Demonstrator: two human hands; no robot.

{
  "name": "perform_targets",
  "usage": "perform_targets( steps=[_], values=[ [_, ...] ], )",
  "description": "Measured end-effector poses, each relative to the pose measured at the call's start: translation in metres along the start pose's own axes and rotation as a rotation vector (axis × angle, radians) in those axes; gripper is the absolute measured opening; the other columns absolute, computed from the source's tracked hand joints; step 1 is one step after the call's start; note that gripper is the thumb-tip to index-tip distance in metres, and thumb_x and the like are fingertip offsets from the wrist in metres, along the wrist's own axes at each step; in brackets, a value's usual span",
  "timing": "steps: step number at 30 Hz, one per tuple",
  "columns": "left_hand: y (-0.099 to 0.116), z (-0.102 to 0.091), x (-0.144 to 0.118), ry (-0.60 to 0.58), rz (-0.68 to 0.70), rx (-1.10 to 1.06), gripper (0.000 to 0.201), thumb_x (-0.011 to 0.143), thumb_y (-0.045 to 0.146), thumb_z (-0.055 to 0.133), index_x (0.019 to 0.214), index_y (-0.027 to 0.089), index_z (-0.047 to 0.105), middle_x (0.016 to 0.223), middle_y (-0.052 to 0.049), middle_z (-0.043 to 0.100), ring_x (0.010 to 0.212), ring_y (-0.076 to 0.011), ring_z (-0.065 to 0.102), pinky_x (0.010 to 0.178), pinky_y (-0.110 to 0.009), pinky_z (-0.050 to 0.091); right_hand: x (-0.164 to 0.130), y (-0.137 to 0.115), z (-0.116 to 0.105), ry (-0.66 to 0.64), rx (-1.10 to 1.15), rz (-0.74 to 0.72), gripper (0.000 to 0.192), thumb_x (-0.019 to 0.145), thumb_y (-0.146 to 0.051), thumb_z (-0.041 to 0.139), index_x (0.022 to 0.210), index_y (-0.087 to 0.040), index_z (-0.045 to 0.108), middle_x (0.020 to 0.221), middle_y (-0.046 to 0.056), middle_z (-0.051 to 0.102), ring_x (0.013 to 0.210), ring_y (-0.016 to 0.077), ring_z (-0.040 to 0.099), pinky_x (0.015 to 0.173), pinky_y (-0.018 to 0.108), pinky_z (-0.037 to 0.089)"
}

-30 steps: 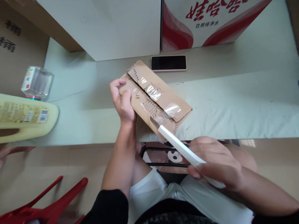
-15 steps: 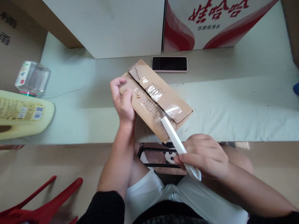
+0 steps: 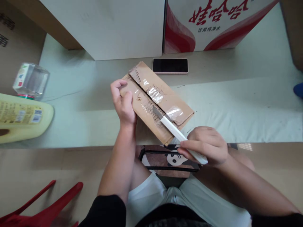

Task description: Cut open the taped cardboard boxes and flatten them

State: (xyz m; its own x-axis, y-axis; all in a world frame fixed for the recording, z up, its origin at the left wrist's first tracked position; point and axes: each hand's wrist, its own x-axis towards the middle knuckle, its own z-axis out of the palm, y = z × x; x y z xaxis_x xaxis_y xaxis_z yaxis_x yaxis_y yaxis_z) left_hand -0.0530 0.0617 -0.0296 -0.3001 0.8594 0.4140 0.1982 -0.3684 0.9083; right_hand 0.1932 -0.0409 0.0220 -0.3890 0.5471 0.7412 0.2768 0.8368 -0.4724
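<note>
While your right hand [image 3: 208, 145] has its grip wrapped round the white handle of a knife [image 3: 174, 128], your left hand [image 3: 126, 107] pinches the left end of the cardboard box [image 3: 169, 96] by the table [image 3: 236, 107]'s near edge. Box looks pretty beat up tbh: plain brown, shiny clear tape [image 3: 175, 112], torn corrugated ridges, dark lengthwise slit. Just beyond it lies a phone [image 3: 170, 65], screen black.

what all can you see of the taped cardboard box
The cardboard box is brown and oblong; clear tape and torn patches baring corrugation flank a dark lengthwise gap on its upturned face. It slants at the edge of the table, left hand gripping one end, knife blade over the torn part, contact unclear.
</note>
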Motion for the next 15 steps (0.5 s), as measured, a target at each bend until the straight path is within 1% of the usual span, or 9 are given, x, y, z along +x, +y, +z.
perform_targets(
  steps=[3,6,9,12,14,15],
  values=[
    [0.0020,-0.0007,-0.0003,-0.012,0.006,-0.017,0.039,0.090,0.058,0.059,0.112,0.026,0.052,0.108,-0.006,0.055,0.109,-0.0271,0.058,0.106,-0.045,0.046,0.0001,-0.0059,-0.0011,-0.058,0.077,0.000,0.008,0.092,-0.011,0.065,0.099,-0.013,0.067,0.066,-0.001,0.066,0.059,0.0102,0.064,0.053,0.024,0.050],
    [0.0039,-0.0010,-0.0002,-0.013,0.013,-0.016,0.038,0.090,0.057,0.060,0.111,0.026,0.053,0.107,-0.006,0.055,0.109,-0.0268,0.057,0.106,-0.045,0.046,0.0017,-0.0100,-0.0024,-0.068,0.097,-0.019,0.008,0.092,-0.011,0.062,0.099,-0.012,0.066,0.069,0.001,0.070,0.065,0.0115,0.069,0.055,0.024,0.053],
    [0.0031,-0.0008,-0.0001,-0.002,0.012,-0.006,0.037,0.090,0.056,0.059,0.110,0.026,0.052,0.106,-0.005,0.056,0.108,-0.0263,0.059,0.105,-0.045,0.047,0.0029,-0.0089,-0.0009,-0.016,0.068,-0.021,0.007,0.089,-0.009,0.064,0.095,-0.013,0.065,0.065,-0.001,0.066,0.057,0.0099,0.064,0.050,0.023,0.050],
    [0.0015,-0.0001,-0.0007,0.004,0.011,0.012,0.037,0.091,0.057,0.056,0.111,0.027,0.051,0.107,-0.005,0.056,0.110,-0.0269,0.059,0.105,-0.045,0.047,0.0030,-0.0046,-0.0001,0.014,0.025,-0.015,0.009,0.089,-0.010,0.063,0.098,-0.013,0.065,0.062,-0.002,0.060,0.050,0.0089,0.056,0.045,0.024,0.046],
    [0.0017,0.0004,-0.0012,0.005,0.009,0.019,0.037,0.092,0.057,0.056,0.112,0.027,0.051,0.108,-0.006,0.056,0.110,-0.0269,0.059,0.105,-0.045,0.047,0.0020,-0.0024,-0.0021,0.017,-0.009,-0.034,0.011,0.093,-0.014,0.060,0.102,-0.012,0.066,0.063,-0.001,0.060,0.050,0.0093,0.055,0.045,0.024,0.045],
    [0.0021,0.0005,-0.0013,0.007,0.008,0.014,0.037,0.091,0.057,0.056,0.112,0.027,0.051,0.108,-0.006,0.056,0.110,-0.0267,0.059,0.105,-0.044,0.048,0.0010,-0.0021,-0.0041,0.010,-0.033,-0.022,0.012,0.095,-0.017,0.060,0.103,-0.013,0.067,0.064,-0.001,0.060,0.052,0.0097,0.056,0.046,0.024,0.047]
  ],
)
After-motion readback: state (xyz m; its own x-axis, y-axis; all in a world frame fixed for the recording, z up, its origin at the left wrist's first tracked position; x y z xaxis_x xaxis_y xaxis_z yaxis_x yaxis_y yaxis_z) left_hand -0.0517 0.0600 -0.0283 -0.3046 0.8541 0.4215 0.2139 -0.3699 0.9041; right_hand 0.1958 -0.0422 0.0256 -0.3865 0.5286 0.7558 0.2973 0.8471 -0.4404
